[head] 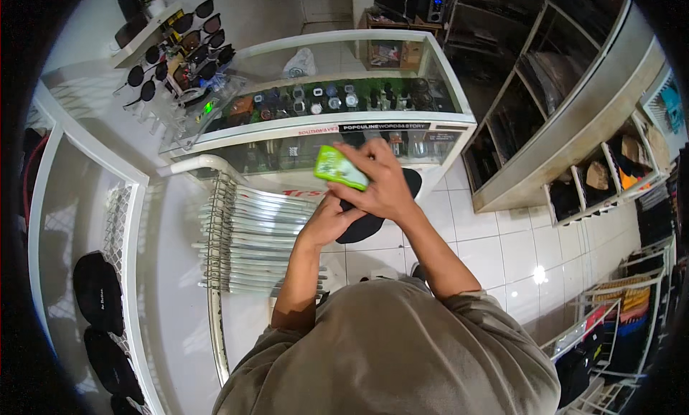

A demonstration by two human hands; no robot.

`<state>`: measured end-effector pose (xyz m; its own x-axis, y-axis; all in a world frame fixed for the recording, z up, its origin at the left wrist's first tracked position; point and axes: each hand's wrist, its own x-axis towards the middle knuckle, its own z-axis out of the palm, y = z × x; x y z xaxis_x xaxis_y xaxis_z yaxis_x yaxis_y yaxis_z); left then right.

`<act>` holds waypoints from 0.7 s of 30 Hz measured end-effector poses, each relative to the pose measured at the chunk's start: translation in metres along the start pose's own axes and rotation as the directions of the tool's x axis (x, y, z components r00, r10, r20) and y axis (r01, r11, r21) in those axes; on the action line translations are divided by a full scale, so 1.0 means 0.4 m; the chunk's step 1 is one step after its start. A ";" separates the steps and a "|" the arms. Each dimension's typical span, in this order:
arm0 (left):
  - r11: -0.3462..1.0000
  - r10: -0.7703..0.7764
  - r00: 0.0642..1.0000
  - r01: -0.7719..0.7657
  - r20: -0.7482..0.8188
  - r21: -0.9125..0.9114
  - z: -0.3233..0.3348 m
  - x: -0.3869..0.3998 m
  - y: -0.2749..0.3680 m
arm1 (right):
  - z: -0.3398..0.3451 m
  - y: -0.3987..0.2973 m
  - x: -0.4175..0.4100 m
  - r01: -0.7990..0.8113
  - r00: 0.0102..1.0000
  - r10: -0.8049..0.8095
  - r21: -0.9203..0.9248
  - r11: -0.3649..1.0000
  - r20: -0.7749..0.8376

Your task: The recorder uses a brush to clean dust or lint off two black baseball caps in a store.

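My right hand (379, 178) grips a small bright green and white packet (340, 168), tilted and blurred, with print on its face. Its fingers lie over the packet's right end. Just below and to the left, my left hand (328, 219) is closed around part of a black item (361, 231), its thumb against the right hand. The black item shows below and to the right of my hands; they cover its middle, so I cannot tell exactly what it is. Both hands are in front of a glass display case (457, 125).
Watches (316, 108) lie inside the case. Sunglasses (199, 54) hang on a rack at its left. White slats (264, 237) line a metal rail near my left arm. Tall shelving (517, 92) stands right, over a tiled floor (479, 253). Clothes (630, 307) hang at lower right.
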<state>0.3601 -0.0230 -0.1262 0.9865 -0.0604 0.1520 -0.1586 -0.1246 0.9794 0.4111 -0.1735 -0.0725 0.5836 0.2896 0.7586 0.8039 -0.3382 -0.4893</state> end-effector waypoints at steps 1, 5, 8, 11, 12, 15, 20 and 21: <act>1.000 -0.004 1.000 0.004 0.000 0.000 -0.007 0.000 -0.011 | 0.008 -0.007 0.010 0.030 0.999 -0.030 -0.015 0.999 0.022; 0.957 -0.126 0.980 0.162 0.155 -0.243 -0.057 0.034 -0.006 | 0.021 0.099 -0.160 -0.092 0.977 0.095 0.022 0.996 -0.191; 0.872 -0.218 0.962 0.267 0.163 -0.410 -0.084 0.012 -0.032 | 0.012 0.114 -0.204 -0.350 0.933 0.351 0.035 0.936 -0.072; 0.737 -0.153 0.988 0.098 -0.023 -0.668 -0.069 0.030 -0.014 | 0.029 0.240 -0.275 -0.593 0.761 0.637 0.267 0.760 -0.125; 0.687 -0.140 0.988 0.055 -0.058 -0.725 -0.066 0.039 -0.002 | 0.017 0.233 -0.269 -0.590 0.693 0.717 0.512 0.624 -0.077; 0.568 -0.111 0.993 0.041 -0.028 -0.822 -0.056 0.049 0.008 | 0.028 0.219 -0.243 -0.435 0.572 0.820 0.836 0.334 -0.030; 0.421 -0.118 0.992 0.093 0.048 -0.902 -0.061 0.043 -0.016 | -0.010 0.172 -0.155 -0.406 0.628 0.778 0.844 0.351 -0.022; 0.421 -0.116 0.992 0.093 0.049 -0.902 -0.064 0.045 -0.017 | -0.017 0.168 -0.146 -0.355 0.657 0.753 0.893 0.277 0.028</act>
<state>0.3798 0.0021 -0.1266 0.9951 -0.0939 0.0310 0.0618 0.8357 0.5457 0.4301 -0.2192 -0.1468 0.9922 -0.0392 0.1179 0.1176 0.6030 -0.7890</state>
